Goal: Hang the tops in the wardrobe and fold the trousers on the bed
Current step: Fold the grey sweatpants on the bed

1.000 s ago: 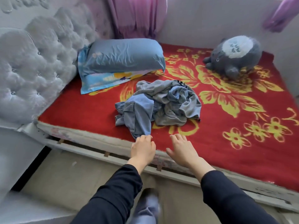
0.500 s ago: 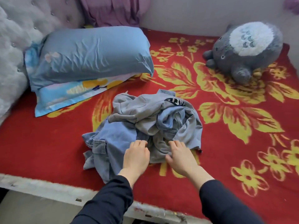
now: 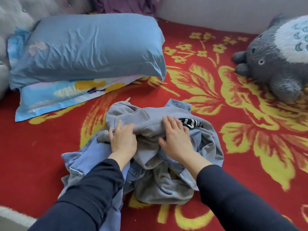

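On a bed [image 3: 10, 212] spread w/ a red floral blanket [image 3: 250, 184], near its front edge, a person in dark sleeves leans over a tangled pile of clothes [image 3: 166, 180], both hands on the top layer. The left hand [image 3: 123, 139] has its fingers bent over a ridge of the grey garment [image 3: 145, 118], tips sunk into the fold, apparently bunching it to get a hold. The right hand [image 3: 176, 137] lies nearly flat on the same garment, fingers straight and a little spread, thumb out to the side. It holds nothing and probably pins the cloth so the rest of the heap stays put.

A blue denim piece [image 3: 93, 157] spills out beneath the grey one twd the person's left, and a black-and-white print [image 3: 191, 123] shows just beside the right fingertips. Tops vs. trousers can't yet be told apart, as all lie knotted together; nothing is folded or hung, and no wardrobe is in shot. The sorting looks to be at its very start.

Behind the pile, a blue pillow [image 3: 93, 45] sits stacked on a patterned one [image 3: 66, 95] by the tufted headboard [image 3: 15, 15]. A grey plush toy [image 3: 280, 64] lies well apart at the far right.
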`<act>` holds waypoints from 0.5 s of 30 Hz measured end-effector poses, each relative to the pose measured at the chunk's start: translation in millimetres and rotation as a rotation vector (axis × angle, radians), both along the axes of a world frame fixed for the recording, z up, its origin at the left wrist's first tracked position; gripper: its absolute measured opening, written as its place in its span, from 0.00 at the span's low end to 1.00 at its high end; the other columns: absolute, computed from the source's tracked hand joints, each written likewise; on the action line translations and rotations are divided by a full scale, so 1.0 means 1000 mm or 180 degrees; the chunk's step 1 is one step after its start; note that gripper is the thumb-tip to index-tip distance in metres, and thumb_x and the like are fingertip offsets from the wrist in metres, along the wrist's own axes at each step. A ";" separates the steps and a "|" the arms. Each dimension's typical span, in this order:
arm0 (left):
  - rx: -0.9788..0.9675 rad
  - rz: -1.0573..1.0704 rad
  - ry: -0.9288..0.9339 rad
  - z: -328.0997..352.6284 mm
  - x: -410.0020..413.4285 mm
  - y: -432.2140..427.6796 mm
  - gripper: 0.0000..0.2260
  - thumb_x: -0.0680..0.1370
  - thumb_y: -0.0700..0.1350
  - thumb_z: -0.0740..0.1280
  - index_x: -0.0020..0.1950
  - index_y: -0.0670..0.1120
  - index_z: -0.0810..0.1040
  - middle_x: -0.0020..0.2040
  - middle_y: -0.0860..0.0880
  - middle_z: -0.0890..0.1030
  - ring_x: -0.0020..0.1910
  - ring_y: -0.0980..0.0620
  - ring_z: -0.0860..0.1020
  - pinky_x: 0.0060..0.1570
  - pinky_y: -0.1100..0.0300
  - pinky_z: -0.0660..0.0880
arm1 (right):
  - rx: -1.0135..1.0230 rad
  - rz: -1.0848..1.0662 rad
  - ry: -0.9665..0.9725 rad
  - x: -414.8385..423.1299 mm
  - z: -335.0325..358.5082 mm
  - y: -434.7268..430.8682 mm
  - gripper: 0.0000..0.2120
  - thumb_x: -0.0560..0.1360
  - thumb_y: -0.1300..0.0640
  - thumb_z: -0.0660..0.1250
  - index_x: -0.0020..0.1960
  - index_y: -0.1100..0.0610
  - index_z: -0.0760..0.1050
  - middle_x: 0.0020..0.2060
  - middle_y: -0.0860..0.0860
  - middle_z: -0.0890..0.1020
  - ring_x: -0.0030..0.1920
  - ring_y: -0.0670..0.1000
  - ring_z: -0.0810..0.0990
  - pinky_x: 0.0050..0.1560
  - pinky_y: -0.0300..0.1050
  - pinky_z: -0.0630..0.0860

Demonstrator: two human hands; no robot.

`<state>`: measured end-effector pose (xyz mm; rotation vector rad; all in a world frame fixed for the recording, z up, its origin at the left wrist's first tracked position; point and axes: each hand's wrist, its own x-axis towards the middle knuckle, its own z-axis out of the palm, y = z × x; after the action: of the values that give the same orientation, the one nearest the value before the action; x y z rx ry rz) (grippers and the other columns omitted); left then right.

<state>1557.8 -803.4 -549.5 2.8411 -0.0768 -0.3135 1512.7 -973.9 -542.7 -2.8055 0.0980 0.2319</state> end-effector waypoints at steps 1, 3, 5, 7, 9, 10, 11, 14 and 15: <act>-0.0273 -0.0054 -0.0181 0.008 0.006 0.001 0.14 0.77 0.38 0.58 0.60 0.50 0.75 0.62 0.46 0.77 0.69 0.45 0.67 0.72 0.42 0.51 | -0.0022 0.0002 0.0124 0.006 0.002 0.000 0.33 0.78 0.47 0.60 0.78 0.51 0.51 0.78 0.51 0.50 0.77 0.54 0.47 0.72 0.58 0.53; -0.0975 -0.0289 -0.0593 0.039 0.018 -0.003 0.13 0.75 0.38 0.58 0.53 0.50 0.77 0.49 0.49 0.82 0.54 0.45 0.76 0.65 0.40 0.62 | 0.0085 -0.0166 0.0220 0.021 0.009 -0.005 0.29 0.77 0.48 0.62 0.75 0.46 0.57 0.78 0.51 0.52 0.77 0.55 0.47 0.70 0.62 0.54; -0.1456 -0.0678 -0.0856 0.083 0.030 -0.014 0.11 0.73 0.41 0.57 0.50 0.49 0.77 0.42 0.51 0.81 0.45 0.46 0.77 0.56 0.42 0.71 | 0.0991 -0.0632 -0.0106 0.036 0.028 -0.011 0.13 0.76 0.54 0.62 0.60 0.46 0.73 0.67 0.53 0.70 0.71 0.57 0.63 0.64 0.62 0.64; -0.1587 -0.0955 -0.1005 0.122 0.039 -0.026 0.10 0.74 0.43 0.57 0.51 0.47 0.76 0.43 0.49 0.81 0.45 0.45 0.78 0.50 0.46 0.73 | 0.2315 -0.1249 -0.0600 0.047 0.060 -0.019 0.07 0.73 0.62 0.59 0.43 0.50 0.72 0.44 0.51 0.79 0.51 0.55 0.77 0.52 0.56 0.73; -0.1709 -0.1010 -0.1112 0.153 0.044 -0.035 0.08 0.78 0.46 0.60 0.51 0.45 0.76 0.42 0.48 0.81 0.44 0.43 0.78 0.43 0.50 0.73 | 0.2854 -0.1590 -0.0981 0.051 0.105 -0.031 0.08 0.71 0.63 0.56 0.41 0.54 0.72 0.38 0.51 0.80 0.42 0.53 0.77 0.48 0.55 0.76; -0.1822 -0.1003 -0.1076 0.165 0.044 -0.038 0.06 0.79 0.47 0.62 0.51 0.45 0.75 0.40 0.49 0.80 0.43 0.44 0.77 0.41 0.52 0.73 | 0.2937 -0.1634 -0.1164 0.050 0.130 -0.037 0.08 0.72 0.64 0.56 0.43 0.57 0.74 0.38 0.52 0.80 0.41 0.52 0.77 0.47 0.54 0.76; -0.1925 -0.0999 -0.1001 0.179 0.043 -0.041 0.06 0.78 0.48 0.65 0.50 0.46 0.75 0.38 0.50 0.78 0.41 0.46 0.76 0.39 0.54 0.71 | 0.2971 -0.1612 -0.1323 0.047 0.156 -0.043 0.08 0.73 0.65 0.56 0.44 0.60 0.74 0.37 0.51 0.80 0.40 0.50 0.76 0.45 0.51 0.76; -0.1605 -0.1064 -0.0682 0.209 0.034 -0.047 0.13 0.72 0.52 0.72 0.53 0.51 0.75 0.43 0.51 0.77 0.42 0.50 0.75 0.42 0.55 0.71 | 0.3010 -0.1445 -0.1725 0.032 0.223 -0.058 0.08 0.73 0.67 0.55 0.42 0.63 0.72 0.33 0.48 0.75 0.35 0.46 0.71 0.38 0.46 0.70; -0.1278 -0.1042 -0.0567 0.211 0.032 -0.048 0.16 0.71 0.53 0.72 0.56 0.52 0.75 0.47 0.50 0.77 0.46 0.49 0.76 0.45 0.55 0.72 | 0.3074 -0.1427 -0.1802 0.024 0.243 -0.061 0.08 0.73 0.67 0.54 0.42 0.63 0.72 0.32 0.48 0.74 0.34 0.45 0.70 0.37 0.45 0.69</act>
<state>1589.9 -851.5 -338.4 2.4409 -0.5769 -0.0937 1537.0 -1034.5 -299.8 -1.7357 0.3598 -0.4933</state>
